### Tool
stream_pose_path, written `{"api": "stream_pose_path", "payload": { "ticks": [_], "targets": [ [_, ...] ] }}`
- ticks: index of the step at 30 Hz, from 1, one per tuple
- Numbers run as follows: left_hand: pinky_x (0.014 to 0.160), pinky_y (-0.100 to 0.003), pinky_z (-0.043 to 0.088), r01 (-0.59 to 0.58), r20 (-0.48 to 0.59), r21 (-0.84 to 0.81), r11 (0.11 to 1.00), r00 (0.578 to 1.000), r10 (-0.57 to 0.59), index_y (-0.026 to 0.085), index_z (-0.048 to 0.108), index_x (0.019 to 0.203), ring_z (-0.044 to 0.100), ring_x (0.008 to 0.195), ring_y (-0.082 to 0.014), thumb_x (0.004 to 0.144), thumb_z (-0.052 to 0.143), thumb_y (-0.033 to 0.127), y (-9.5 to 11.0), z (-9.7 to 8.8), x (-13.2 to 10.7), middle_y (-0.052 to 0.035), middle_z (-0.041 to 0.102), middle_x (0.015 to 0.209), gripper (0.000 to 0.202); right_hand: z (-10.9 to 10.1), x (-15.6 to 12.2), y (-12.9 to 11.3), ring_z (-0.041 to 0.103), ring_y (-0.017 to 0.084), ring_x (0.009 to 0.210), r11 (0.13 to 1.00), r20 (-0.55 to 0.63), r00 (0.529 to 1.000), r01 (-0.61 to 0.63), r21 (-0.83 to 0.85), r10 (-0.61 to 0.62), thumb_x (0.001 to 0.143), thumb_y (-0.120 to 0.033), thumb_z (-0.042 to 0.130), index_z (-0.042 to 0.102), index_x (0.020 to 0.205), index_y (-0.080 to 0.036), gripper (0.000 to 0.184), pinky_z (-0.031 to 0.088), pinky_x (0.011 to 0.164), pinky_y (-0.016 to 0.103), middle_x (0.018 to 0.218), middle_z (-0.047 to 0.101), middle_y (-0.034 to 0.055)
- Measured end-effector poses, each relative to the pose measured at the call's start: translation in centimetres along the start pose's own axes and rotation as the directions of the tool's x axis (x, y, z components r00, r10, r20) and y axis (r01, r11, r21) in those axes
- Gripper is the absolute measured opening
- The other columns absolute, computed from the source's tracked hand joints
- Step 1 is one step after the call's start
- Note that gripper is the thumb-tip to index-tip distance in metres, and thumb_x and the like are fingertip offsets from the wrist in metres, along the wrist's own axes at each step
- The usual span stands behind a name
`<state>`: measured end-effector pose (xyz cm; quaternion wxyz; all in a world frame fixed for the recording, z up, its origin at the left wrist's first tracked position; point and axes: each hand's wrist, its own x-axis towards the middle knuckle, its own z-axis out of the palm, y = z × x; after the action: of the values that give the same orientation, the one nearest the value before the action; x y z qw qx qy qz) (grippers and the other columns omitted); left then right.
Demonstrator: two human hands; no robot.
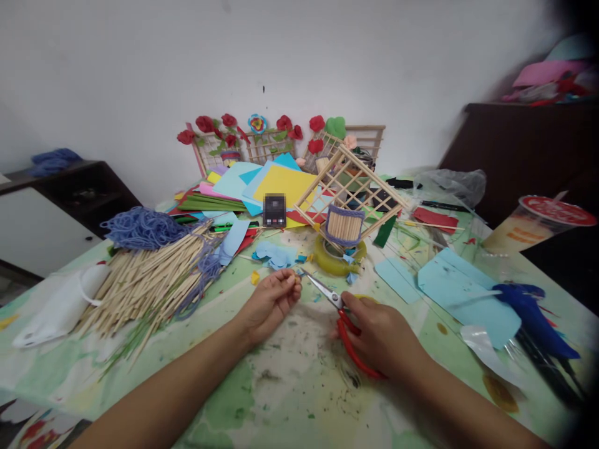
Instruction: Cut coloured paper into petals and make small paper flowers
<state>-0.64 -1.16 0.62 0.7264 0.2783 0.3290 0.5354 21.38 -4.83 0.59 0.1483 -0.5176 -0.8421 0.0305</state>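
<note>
My right hand (381,330) grips a pair of scissors (334,298) by the red handles. The blades point up and left, with their tips close to the fingers of my left hand (276,302). Those left fingers are pinched together; whatever sits between them is too small to name. Just beyond the scissors lies a yellow roll of tape (322,255), with blue paper scraps around it. Behind it a lattice of wooden sticks (353,181) leans at a tilt, bearing a small stick pot (345,226) trimmed with blue yarn. Crumpled light blue paper (275,254) lies past my left hand.
A bundle of sticks (140,280) and blue yarn (143,227) lie at left. Coloured paper sheets (283,187) and flowered lattices stand toward the wall. At right are light blue card (461,287), a blue glue gun (533,318) and a lidded drink cup (524,224).
</note>
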Motion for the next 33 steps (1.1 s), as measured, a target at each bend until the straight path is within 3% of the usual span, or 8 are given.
{"api": "stream_pose_path", "payload": {
  "ticks": [3,7,13,18,25,28,30,33],
  "targets": [
    [0.059,-0.014,0.044,-0.125,-0.064,0.381,0.916,0.985,0.161,0.014,0.063,0.080,0.053,0.061,-0.0055,0.065,0.077,0.022,3.1,-2.0,1.2,0.0014,0.060,0.070,0.022,-1.1,0.3,1.2,0.063,0.021,0.068,0.994,0.002,0.999,-0.054,-0.093,0.054,0.083,-0.035,0.050,0.058,0.105,-0.021,0.027,0.035,0.055,0.027,0.081,0.068,0.0055],
    [0.065,-0.023,0.044,-0.078,-0.103,0.823,0.563,0.954,0.283,0.015,0.070,0.091,0.058,0.071,-0.0142,0.065,0.073,0.037,7.0,-5.6,2.4,-0.0035,0.069,0.081,0.034,-2.4,0.6,3.1,0.064,0.020,0.067,0.989,0.136,0.989,-0.039,-0.145,0.059,0.085,-0.034,0.047,0.059,0.100,-0.023,0.022,0.033,0.052,0.026,0.080,0.068,0.0049],
    [0.076,-0.032,0.046,0.011,-0.041,0.984,0.176,0.985,0.170,0.018,0.073,0.087,0.064,0.083,-0.0240,0.066,0.064,0.040,9.1,-8.3,2.8,-0.0063,0.073,0.089,0.032,-3.6,0.5,6.2,0.066,0.022,0.077,0.994,0.252,0.966,-0.027,-0.107,0.053,0.081,-0.026,0.048,0.060,0.108,-0.024,0.030,0.043,0.059,0.028,0.090,0.069,0.0068],
    [0.081,-0.034,0.047,-0.030,0.028,0.998,0.060,0.999,0.028,0.018,0.072,0.087,0.064,0.087,-0.0248,0.070,0.058,0.039,9.3,-8.4,2.7,-0.0073,0.072,0.092,0.031,-3.9,0.4,8.4,0.063,0.022,0.091,0.999,0.254,0.967,0.029,0.038,-0.038,0.078,-0.018,0.049,0.056,0.121,-0.023,0.044,0.048,0.076,0.031,0.108,0.065,0.0095],
    [0.071,-0.031,0.047,-0.046,0.065,0.995,-0.087,0.971,0.230,0.016,0.068,0.100,0.060,0.082,-0.0215,0.079,0.054,0.040,10.0,-7.0,1.9,-0.0093,0.067,0.096,0.036,-3.4,0.2,9.7,0.060,0.024,0.095,0.997,0.182,0.983,0.019,0.071,-0.031,0.082,-0.025,0.050,0.052,0.126,-0.021,0.044,0.049,0.079,0.036,0.110,0.062,0.0115],
    [0.077,-0.031,0.046,-0.186,0.193,0.978,-0.096,0.979,0.062,0.017,0.068,0.096,0.059,0.088,-0.0203,0.078,0.058,0.038,9.5,-5.5,1.2,-0.0085,0.065,0.098,0.030,-3.2,0.2,9.5,0.059,0.027,0.096,0.999,0.062,0.997,0.037,0.001,-0.037,0.084,-0.027,0.050,0.055,0.123,-0.016,0.041,0.048,0.081,0.040,0.105,0.062,0.0141],
    [0.087,-0.034,0.043,-0.306,0.298,0.949,-0.076,0.949,-0.104,0.019,0.066,0.099,0.056,0.097,-0.0210,0.076,0.062,0.035,8.6,-4.5,1.0,-0.0078,0.064,0.103,0.029,-3.0,0.3,9.0,0.058,0.026,0.095,0.998,-0.032,0.997,0.063,-0.001,-0.063,0.086,-0.026,0.048,0.058,0.117,-0.014,0.035,0.048,0.081,0.040,0.103,0.063,0.0146],
    [0.095,-0.039,0.038,-0.366,0.342,0.924,-0.108,0.920,-0.190,0.020,0.064,0.105,0.052,0.105,-0.0231,0.075,0.063,0.029,7.0,-3.7,1.0,-0.0091,0.060,0.109,0.032,-2.8,0.3,7.5,0.058,0.024,0.091,0.988,-0.115,0.984,0.145,0.045,-0.139,0.087,-0.022,0.046,0.061,0.108,-0.013,0.027,0.048,0.080,0.039,0.100,0.064,0.0133]
  ]
}}
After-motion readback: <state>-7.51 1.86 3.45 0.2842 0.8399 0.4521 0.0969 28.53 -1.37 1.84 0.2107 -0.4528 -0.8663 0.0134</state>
